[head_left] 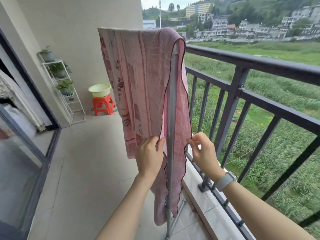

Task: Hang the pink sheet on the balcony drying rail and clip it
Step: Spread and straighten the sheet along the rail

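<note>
The pink sheet [138,75] hangs over the top of the drying rail [171,110], with one fall of cloth on each side of the grey upright post. The left hand [149,153] pinches the hem of the nearer fall between thumb and fingers, and the right hand [202,151] pinches the dark wavy hem of the other fall. Both hands hold cloth, one on each side of the post. The sheet looks thin, light and very soft; below each grip it droops in loose folds. I judge it will slide easily on the smooth metal, so it is better to hold it at the hem and pull gently and evenly. No clip is visible.
</note>
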A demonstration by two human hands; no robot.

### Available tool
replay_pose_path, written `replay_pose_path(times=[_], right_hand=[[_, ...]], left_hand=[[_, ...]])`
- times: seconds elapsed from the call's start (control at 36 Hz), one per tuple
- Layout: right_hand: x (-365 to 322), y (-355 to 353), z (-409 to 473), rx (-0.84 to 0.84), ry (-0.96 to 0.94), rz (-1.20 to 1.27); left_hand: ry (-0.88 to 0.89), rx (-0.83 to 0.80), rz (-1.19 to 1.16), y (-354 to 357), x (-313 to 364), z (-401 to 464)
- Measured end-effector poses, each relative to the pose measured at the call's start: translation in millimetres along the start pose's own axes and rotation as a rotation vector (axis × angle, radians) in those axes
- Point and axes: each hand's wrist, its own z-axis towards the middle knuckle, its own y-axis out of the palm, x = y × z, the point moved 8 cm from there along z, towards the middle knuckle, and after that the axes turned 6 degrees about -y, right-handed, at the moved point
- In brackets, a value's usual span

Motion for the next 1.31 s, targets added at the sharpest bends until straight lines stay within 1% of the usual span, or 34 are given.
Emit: replay_pose_path(times=[0.08,0.19,0.36,0.39,0.44,0.56,0.61,0.69,0.78,0.83,0.89,1.0,1.08,1.17,1.31], right_hand=[[-2.5,3.3,-0.7,-0.021,-0.019,-0.019],[-5.9,11.2,0.0,-0.073,-0.027,-0.030],[-0.3,25.1,-9.1,-0.168,0.094,0.060],[-0.6,26.0,-10.1,-0.160,0.113,0.051],[-3.1,24.0,-11.1,-0.093,0.119,0.021],[-22.1,17.1,-13.9,0.069,0.026,0.040],[-40.1,13.5,-10.5,0.121,-0.064,0.045],[-79.6,17.1,3.2,0.134,-0.247,0.037],[-120.9,34.9,19.7,0.130,-0.414,-0.060],[-144.9,55.4,29.5,0.109,-0.491,-0.150],[-162.2,80.3,39.9,0.070,-0.517,-0.230],[-178.9,127.6,76.9,0.018,-0.400,-0.318],[-185.4,164.4,113.5,0.000,-0.358,-0.389],[-188.2,200.6,152.9,-0.021,-0.327,-0.472],[-184.1,243.6,207.1,-0.082,-0.307,-0.636]], left_hand=[[0.025,-0.011,0.029,-1.6,-1.5,-1.3],[-0.026,-0.116,0.060,10.5,-14.6,-2.8],[-0.078,-0.144,0.056,11.3,-28.9,-15.7],[-0.079,-0.156,0.057,12.2,-29.3,-16.8],[-0.067,-0.219,0.066,18.2,-29.3,-19.9],[0.028,-0.399,0.055,32.9,-36.0,-22.0],[0.044,-0.505,0.055,36.4,-44.5,-18.0],[0.064,-0.613,0.115,34.3,-61.5,-3.0],[0.075,-0.655,0.178,23.1,-78.0,23.2],[0.117,-0.645,0.213,13.7,-89.6,47.7],[0.168,-0.586,0.233,0.9,-102.7,77.6],[0.249,-0.439,0.254,-40.6,-124.9,136.9],[0.315,-0.396,0.258,-72.1,-142.0,178.8],[0.327,-0.382,0.258,-95.9,-160.7,227.7],[0.288,-0.372,0.250,-115.9,-180.2,297.8]])
